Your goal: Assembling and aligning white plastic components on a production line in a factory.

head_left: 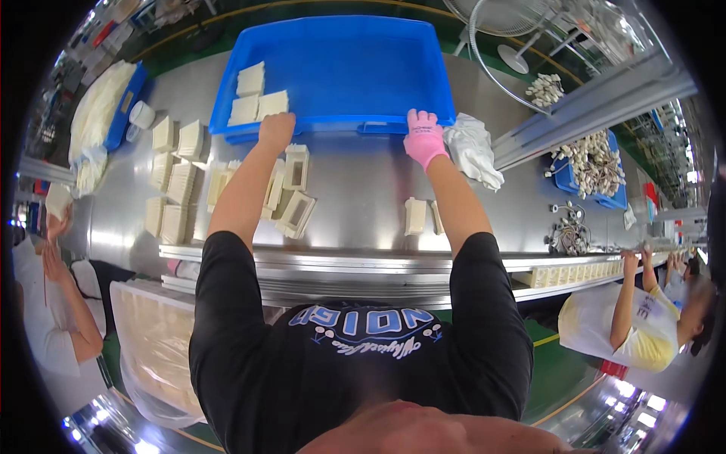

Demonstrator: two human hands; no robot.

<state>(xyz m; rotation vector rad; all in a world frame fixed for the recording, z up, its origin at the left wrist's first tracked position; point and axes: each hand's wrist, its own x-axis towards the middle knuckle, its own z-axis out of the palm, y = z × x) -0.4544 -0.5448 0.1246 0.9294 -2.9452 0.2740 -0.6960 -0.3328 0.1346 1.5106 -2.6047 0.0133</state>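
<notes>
A large blue plastic bin [340, 45] stands at the far side of the metal table, with a few cream plastic housings [251, 79] stacked in its left part. My bare left hand [277, 131] is closed over the bin's near rim, just beside those housings. Toward the rim's right end, my right hand [425, 139] in a pink glove has its fingers hooked over the same edge. A crumpled white cloth [473, 150] lies right of the glove. Below my left forearm, more cream housings [296, 213] lie on the table, partly hidden by the arm.
Rows of cream housings [180, 183] stand at the left. A white-filled bag [98, 121] sits in a blue tray beyond them. At right are a metal post [582, 106], a bin of small wired parts [590, 163] and a wire bundle [569, 229]. People work at both sides.
</notes>
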